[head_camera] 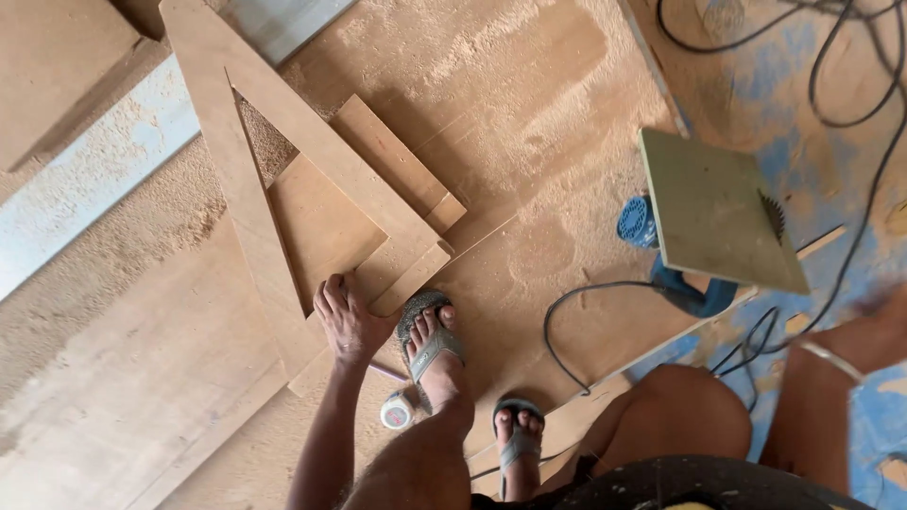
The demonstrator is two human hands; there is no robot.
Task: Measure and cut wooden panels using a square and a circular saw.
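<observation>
bent knees at bottom edge, nearest camera. left hand (346,321) flat, fingers spread, pressing long board strip (248,179); holds nothing. sandalled foot (430,342) just right of it, on same stack. right hand (883,331) at far right edge, blurred, grip cannot tell. upturned saw (713,212) and cable (576,331) between hands. best keep palm weight square on strip. open sawdust floor (529,104) beyond fingertips.
</observation>
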